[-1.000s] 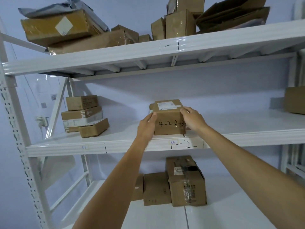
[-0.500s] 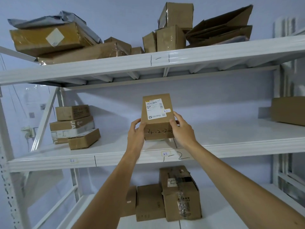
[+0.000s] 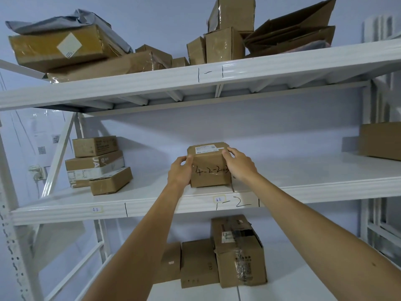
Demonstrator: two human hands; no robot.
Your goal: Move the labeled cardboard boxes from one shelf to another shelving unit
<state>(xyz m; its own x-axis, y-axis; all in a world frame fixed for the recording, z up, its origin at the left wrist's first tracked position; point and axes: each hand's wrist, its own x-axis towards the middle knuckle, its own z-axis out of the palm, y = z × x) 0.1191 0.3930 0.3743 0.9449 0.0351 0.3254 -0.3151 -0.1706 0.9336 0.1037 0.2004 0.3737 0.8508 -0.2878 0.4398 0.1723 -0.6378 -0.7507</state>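
Observation:
A small cardboard box (image 3: 209, 170) with "4-2-2" handwritten on its front and a white label on top rests on the middle shelf (image 3: 303, 187), above the mark "1-2". My left hand (image 3: 180, 170) grips its left side. My right hand (image 3: 238, 162) holds its right top corner. The box sits flat near the shelf's front edge.
Three stacked boxes (image 3: 97, 164) sit at the middle shelf's left, and a larger box (image 3: 379, 140) at its right end. The top shelf (image 3: 195, 81), marked "1-1", is crowded with boxes and flattened cardboard. Several boxes (image 3: 217, 257) stand on the lower shelf. White uprights frame both sides.
Half a second ago the box was lifted and tilted with its label facing me. It is now back down flat on the middle shelf, both hands still on it.

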